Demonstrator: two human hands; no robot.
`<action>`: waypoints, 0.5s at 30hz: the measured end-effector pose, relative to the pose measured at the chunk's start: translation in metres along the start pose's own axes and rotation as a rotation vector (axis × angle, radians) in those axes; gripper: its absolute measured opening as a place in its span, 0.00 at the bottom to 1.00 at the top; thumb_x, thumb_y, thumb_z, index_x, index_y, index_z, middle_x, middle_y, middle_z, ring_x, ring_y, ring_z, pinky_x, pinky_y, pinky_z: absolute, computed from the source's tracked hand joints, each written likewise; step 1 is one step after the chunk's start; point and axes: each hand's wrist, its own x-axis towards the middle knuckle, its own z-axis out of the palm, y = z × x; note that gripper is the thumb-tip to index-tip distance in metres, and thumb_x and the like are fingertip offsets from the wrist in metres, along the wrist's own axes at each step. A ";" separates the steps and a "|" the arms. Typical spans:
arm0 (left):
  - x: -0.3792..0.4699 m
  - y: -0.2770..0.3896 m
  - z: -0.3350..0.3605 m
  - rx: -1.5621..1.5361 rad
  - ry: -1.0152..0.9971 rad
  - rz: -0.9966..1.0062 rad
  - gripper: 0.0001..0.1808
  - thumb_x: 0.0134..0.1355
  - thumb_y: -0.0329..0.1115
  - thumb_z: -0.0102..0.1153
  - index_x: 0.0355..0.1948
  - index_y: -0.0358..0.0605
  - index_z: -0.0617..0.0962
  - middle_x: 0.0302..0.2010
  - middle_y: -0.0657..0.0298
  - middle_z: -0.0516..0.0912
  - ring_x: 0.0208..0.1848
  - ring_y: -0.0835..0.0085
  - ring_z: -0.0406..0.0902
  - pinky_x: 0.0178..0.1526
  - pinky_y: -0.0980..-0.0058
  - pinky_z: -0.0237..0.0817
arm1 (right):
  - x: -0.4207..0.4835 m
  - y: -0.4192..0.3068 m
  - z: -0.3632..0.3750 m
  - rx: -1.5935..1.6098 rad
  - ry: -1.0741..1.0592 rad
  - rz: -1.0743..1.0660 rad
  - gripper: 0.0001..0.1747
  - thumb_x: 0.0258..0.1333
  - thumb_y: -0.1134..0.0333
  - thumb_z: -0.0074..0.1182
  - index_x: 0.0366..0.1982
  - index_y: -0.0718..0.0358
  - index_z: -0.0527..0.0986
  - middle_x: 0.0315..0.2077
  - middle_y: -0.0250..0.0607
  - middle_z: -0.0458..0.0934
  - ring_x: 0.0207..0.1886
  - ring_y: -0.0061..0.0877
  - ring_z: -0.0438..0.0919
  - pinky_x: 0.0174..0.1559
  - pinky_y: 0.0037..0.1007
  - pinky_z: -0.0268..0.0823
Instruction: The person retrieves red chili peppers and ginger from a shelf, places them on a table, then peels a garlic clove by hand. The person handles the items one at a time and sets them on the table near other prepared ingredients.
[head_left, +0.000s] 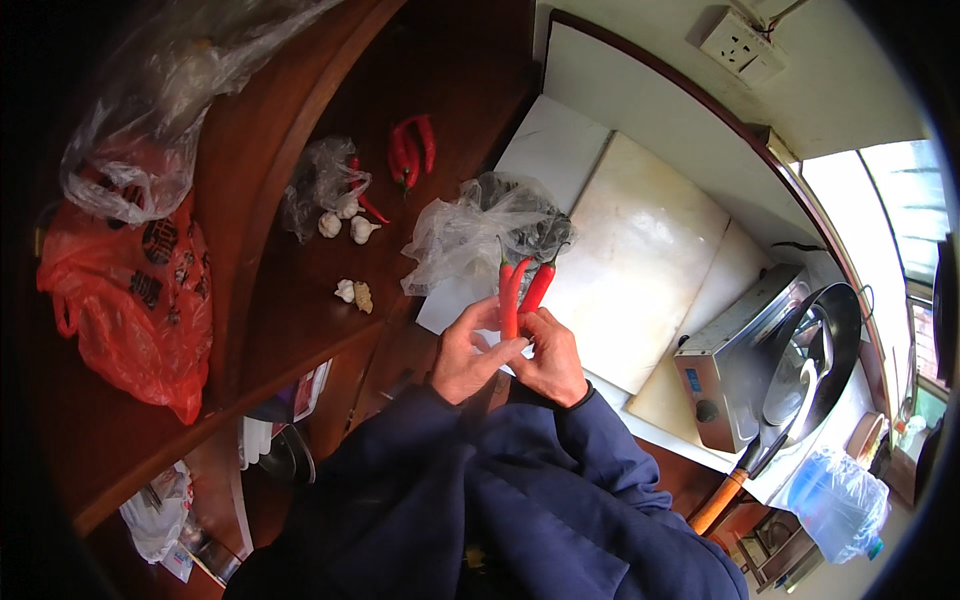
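Note:
My left hand (466, 354) and my right hand (553, 354) are close together in front of my body, holding a few fresh red chili peppers (510, 304) upright, green stems away from me. The pepper on the right (538, 288) rises from my right fingers, while my left thumb and fingers are at the lower end of the others. Some fingertips are hidden behind the peppers and hands. Just beyond lies a crumpled clear plastic bag (465, 232), with dark contents showing at its right.
On the brown wooden surface lie more red chilies (409, 154), garlic bulbs (363, 229), a piece of ginger (363, 297) and a red plastic bag (142, 300). To the right are a pale stone slab (645, 247), a metal stove (731, 375) and a wok (832, 352).

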 end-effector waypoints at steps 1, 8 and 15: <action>0.001 -0.001 0.002 -0.018 0.031 -0.031 0.27 0.54 0.30 0.65 0.55 0.39 0.73 0.47 0.62 0.80 0.47 0.77 0.76 0.41 0.79 0.64 | 0.000 -0.002 0.001 -0.027 0.014 -0.006 0.16 0.41 0.69 0.67 0.32 0.67 0.76 0.28 0.44 0.75 0.30 0.34 0.80 0.33 0.32 0.72; 0.004 -0.009 -0.005 -0.344 0.043 -0.151 0.17 0.62 0.26 0.56 0.52 0.35 0.75 0.46 0.60 0.80 0.45 0.77 0.77 0.48 0.77 0.68 | 0.003 -0.009 -0.012 -0.040 -0.067 -0.008 0.17 0.41 0.67 0.67 0.34 0.67 0.77 0.30 0.45 0.76 0.30 0.39 0.79 0.33 0.33 0.72; 0.009 -0.009 -0.012 -0.500 0.032 -0.258 0.19 0.63 0.28 0.53 0.55 0.38 0.74 0.46 0.61 0.80 0.44 0.76 0.77 0.43 0.79 0.67 | 0.002 -0.004 -0.020 0.045 -0.137 -0.039 0.13 0.46 0.71 0.62 0.36 0.69 0.77 0.31 0.49 0.75 0.32 0.41 0.78 0.34 0.35 0.70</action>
